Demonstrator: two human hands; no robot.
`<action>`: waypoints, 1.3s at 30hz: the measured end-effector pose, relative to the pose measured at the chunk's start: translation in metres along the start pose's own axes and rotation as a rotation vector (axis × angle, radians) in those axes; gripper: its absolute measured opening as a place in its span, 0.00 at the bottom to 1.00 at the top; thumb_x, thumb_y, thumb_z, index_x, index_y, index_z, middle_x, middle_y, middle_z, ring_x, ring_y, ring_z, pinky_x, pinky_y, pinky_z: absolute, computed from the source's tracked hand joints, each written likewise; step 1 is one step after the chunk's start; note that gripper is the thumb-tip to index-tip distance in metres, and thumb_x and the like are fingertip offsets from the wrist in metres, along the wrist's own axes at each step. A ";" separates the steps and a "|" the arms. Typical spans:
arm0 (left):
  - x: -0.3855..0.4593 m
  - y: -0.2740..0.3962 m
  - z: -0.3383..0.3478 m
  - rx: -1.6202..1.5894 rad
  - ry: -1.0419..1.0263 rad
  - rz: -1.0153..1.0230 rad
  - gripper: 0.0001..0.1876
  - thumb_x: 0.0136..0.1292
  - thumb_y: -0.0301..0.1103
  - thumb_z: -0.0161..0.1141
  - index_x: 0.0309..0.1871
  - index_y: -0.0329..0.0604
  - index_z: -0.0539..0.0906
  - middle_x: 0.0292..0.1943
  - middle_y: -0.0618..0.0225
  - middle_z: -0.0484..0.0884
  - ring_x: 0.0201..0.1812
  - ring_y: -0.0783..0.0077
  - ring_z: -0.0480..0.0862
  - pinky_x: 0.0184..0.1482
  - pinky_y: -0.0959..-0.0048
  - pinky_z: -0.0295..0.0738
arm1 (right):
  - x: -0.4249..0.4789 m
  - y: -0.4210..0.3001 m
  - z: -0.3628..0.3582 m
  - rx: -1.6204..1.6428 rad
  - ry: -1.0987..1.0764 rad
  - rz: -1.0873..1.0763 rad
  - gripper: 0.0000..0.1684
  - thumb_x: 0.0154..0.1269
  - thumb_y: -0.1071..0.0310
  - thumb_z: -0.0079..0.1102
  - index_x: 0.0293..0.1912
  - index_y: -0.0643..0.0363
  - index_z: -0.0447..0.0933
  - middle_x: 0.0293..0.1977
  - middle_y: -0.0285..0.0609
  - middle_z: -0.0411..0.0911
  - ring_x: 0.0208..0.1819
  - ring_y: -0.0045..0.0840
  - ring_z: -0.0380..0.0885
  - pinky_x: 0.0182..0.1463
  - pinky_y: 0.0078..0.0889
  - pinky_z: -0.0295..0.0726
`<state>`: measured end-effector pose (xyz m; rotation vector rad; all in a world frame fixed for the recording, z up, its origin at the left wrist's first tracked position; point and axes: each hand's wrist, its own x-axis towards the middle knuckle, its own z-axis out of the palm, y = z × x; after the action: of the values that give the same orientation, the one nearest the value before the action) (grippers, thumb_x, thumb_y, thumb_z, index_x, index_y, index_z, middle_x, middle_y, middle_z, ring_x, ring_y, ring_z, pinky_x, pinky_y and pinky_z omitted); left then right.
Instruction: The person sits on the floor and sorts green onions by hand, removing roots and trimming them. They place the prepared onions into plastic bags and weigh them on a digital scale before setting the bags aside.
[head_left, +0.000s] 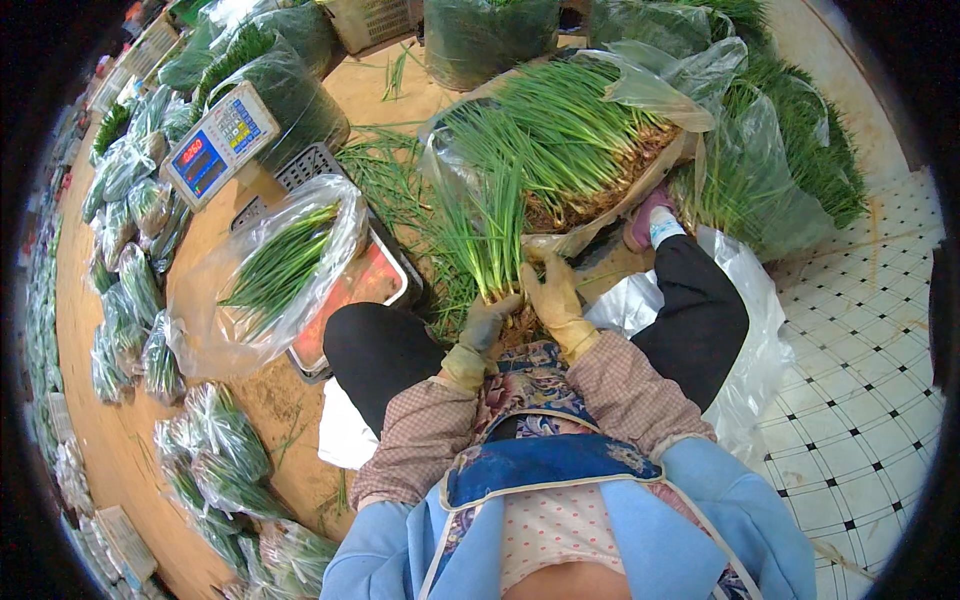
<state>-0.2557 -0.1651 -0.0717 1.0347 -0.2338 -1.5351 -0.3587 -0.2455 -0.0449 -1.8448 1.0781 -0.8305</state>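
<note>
My left hand (484, 330), in a dirty work glove, grips a bunch of green onions (489, 240) low down by the roots. The bunch stands upright over my lap, leaves pointing away from me. My right hand (555, 300), in a yellowish glove, is against the right side of the bunch's base, its fingers raised and apart. Soil-covered roots (523, 328) show between the hands. Just ahead lies a large heap of green onions (555, 135) in an opened plastic bag (600, 229), its roots towards the right and near side.
To the left, a bag of green onions (285, 262) lies on a scale's red pan (352, 289), below a lit scale display (221, 146). Several bagged bunches (139, 277) line the floor farther left. Full bags (765, 165) stand at right; loose leaves (390, 180) litter the floor.
</note>
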 end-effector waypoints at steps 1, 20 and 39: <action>-0.001 0.001 0.003 0.090 0.012 -0.008 0.11 0.56 0.29 0.58 0.42 0.37 0.76 0.34 0.66 0.79 0.32 0.74 0.78 0.32 0.74 0.75 | 0.005 -0.012 -0.009 0.004 -0.013 0.057 0.21 0.61 0.55 0.52 0.39 0.67 0.71 0.36 0.52 0.75 0.37 0.39 0.75 0.40 0.37 0.72; -0.002 -0.001 0.000 0.130 0.173 0.004 0.12 0.55 0.31 0.61 0.41 0.36 0.76 0.32 0.67 0.80 0.28 0.76 0.78 0.29 0.78 0.72 | 0.019 0.020 -0.023 0.204 -0.187 0.642 0.15 0.59 0.59 0.54 0.37 0.62 0.72 0.25 0.43 0.76 0.22 0.22 0.74 0.23 0.26 0.71; 0.004 -0.010 -0.005 0.082 0.150 0.158 0.14 0.57 0.29 0.58 0.46 0.35 0.71 0.32 0.67 0.77 0.29 0.75 0.77 0.27 0.77 0.73 | 0.046 0.025 -0.043 0.025 -0.073 0.432 0.17 0.59 0.56 0.55 0.28 0.62 0.73 0.19 0.39 0.75 0.16 0.19 0.70 0.21 0.19 0.67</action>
<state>-0.2588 -0.1645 -0.0832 1.1635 -0.2688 -1.3089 -0.3846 -0.3077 -0.0417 -1.5274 1.3466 -0.5148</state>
